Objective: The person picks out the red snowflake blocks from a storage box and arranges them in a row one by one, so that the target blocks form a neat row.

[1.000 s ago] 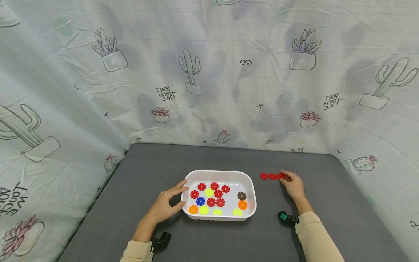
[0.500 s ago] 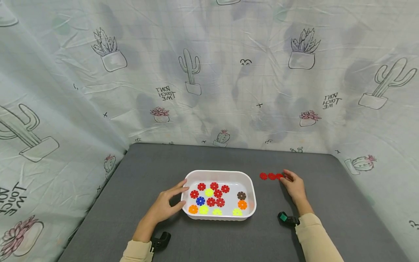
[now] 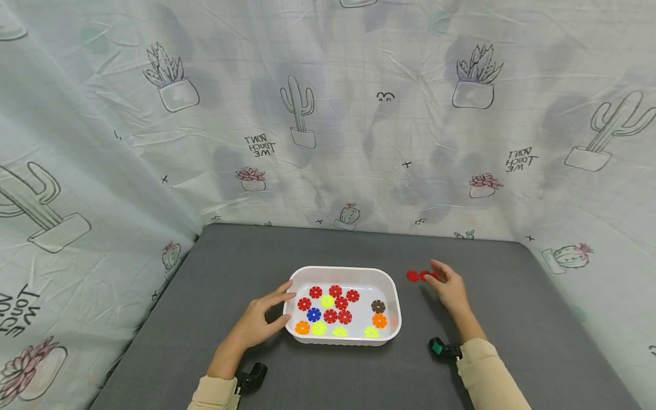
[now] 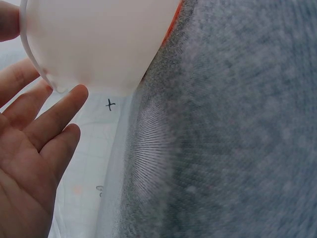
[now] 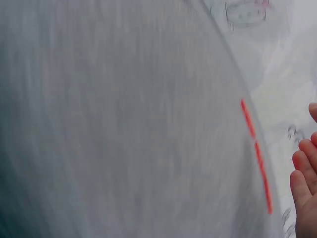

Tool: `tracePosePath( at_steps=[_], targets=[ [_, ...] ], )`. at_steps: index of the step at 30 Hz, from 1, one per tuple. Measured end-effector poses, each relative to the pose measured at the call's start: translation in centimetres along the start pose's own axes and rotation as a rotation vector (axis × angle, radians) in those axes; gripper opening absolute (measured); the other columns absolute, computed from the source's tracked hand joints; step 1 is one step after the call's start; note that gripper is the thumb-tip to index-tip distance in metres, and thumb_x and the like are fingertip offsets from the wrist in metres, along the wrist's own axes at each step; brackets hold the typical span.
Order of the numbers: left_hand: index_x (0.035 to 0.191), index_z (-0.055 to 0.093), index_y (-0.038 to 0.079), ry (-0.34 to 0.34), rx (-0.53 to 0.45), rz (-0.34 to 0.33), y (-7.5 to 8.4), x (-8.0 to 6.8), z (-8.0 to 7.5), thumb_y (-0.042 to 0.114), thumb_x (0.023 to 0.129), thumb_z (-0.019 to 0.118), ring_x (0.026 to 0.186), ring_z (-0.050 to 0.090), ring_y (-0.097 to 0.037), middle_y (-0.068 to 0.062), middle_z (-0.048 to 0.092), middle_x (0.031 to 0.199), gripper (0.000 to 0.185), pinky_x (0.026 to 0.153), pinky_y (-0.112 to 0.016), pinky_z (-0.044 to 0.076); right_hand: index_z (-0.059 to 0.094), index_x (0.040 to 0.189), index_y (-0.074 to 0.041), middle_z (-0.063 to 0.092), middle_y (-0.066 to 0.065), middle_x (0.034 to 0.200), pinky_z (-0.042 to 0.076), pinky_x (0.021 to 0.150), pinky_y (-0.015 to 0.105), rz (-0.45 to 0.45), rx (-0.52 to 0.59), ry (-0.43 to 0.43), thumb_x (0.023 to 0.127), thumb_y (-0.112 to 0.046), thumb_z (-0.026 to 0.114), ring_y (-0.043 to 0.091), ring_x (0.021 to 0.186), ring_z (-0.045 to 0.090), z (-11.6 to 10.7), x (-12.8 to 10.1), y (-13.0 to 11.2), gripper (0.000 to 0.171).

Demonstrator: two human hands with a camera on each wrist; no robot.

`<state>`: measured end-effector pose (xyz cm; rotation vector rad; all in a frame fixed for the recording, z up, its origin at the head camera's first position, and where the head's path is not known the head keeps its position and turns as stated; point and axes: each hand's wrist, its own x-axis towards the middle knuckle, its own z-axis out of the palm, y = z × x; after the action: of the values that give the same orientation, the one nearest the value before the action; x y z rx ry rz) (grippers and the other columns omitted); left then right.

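Currently on the grey table (image 3: 246, 250): one white tray (image 3: 393, 296), rounded corners, set near the middle, holding a scatter of flat flower-shaped discs; red discs (image 3: 331, 315) make up most of them, with one blue disc (image 3: 314, 314), one brown disc (image 3: 378, 306), orange discs (image 3: 302, 327) and yellow-green discs (image 3: 319, 328) along the near side. Left hand (image 3: 258, 320): resting against the tray's left end, fingers relaxed and spread, thumb and fingertips touching the rim, gripping nothing; the left wrist view shows the same, fingertips (image 4: 67, 101) against the white wall of the tray (image 4: 99, 39). Right hand (image 3: 447, 286): lifted just off the table to the right of the tray, fingers loosely extended, holding nothing that can be seen. Row of red discs (image 3: 419, 276): lying flat on the table, outside the tray, just left of the right hand's fingertips, the nearest one partly hidden behind the fingers; whether they touch cannot be told. Right wrist view, blurred: the row (image 5: 255, 148) seen edge-on as a thin red line, with the fingers (image 5: 303, 171) close beside it. Backdrop: pale cloth (image 3: 359, 114) printed with cacti, enclosing the table on three sides.
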<state>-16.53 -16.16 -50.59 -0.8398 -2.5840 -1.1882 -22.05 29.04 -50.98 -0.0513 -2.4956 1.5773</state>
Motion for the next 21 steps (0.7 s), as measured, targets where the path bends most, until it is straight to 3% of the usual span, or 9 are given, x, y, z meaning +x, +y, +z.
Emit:
tracePosePath(
  at_steps=[2,5,9,16,21],
  targets=[
    [0.121,0.057,0.012,-0.004,-0.006,-0.007,0.0,0.0,0.0,0.017,0.078,0.067,0.124,0.044,-0.020,0.001,0.041,0.139,0.044,0.093,-0.050,0.041,0.042,0.130,0.002,0.045,0.022,0.131,0.037,0.076,0.001,-0.031,0.010,-0.017,0.084,-0.015,0.062,0.037,0.119,0.044,0.4,-0.1,-0.7,0.053],
    [0.121,0.057,0.011,-0.010,-0.012,-0.002,0.1,0.0,-0.1,0.017,0.078,0.067,0.124,0.044,-0.021,0.000,0.041,0.139,0.044,0.093,-0.050,0.041,0.042,0.130,0.002,0.044,0.022,0.132,0.044,0.088,0.017,-0.077,0.038,-0.042,0.083,-0.013,0.062,0.036,0.120,0.043,0.9,-0.4,-1.8,0.053],
    [0.121,0.056,0.010,-0.015,-0.006,0.011,0.1,0.0,-0.2,0.017,0.080,0.066,0.123,0.045,-0.022,-0.002,0.041,0.139,0.043,0.093,-0.050,0.041,0.041,0.130,0.001,0.044,0.021,0.132,0.035,0.099,0.041,-0.131,0.077,-0.080,0.083,-0.013,0.063,0.033,0.123,0.040,1.8,-1.0,-3.6,0.053],
    [0.121,0.056,0.009,-0.007,-0.012,-0.006,0.3,0.1,-0.2,0.014,0.078,0.067,0.123,0.045,-0.024,-0.003,0.041,0.139,0.044,0.093,-0.051,0.040,0.041,0.129,0.001,0.045,0.021,0.131,0.033,0.099,0.046,-0.225,0.089,-0.152,0.083,-0.012,0.062,0.035,0.121,0.042,3.5,-2.8,-7.3,0.052],
    [0.119,0.057,0.004,-0.010,0.000,-0.007,2.1,0.3,-0.7,0.008,0.077,0.066,0.120,0.046,-0.032,-0.014,0.043,0.136,0.042,0.091,-0.054,0.040,0.042,0.126,0.007,0.047,0.023,0.128,0.033,0.099,0.050,-0.226,0.164,-0.200,0.083,-0.004,0.061,0.040,0.119,0.043,4.7,-4.3,-10.5,0.049]
  ],
)
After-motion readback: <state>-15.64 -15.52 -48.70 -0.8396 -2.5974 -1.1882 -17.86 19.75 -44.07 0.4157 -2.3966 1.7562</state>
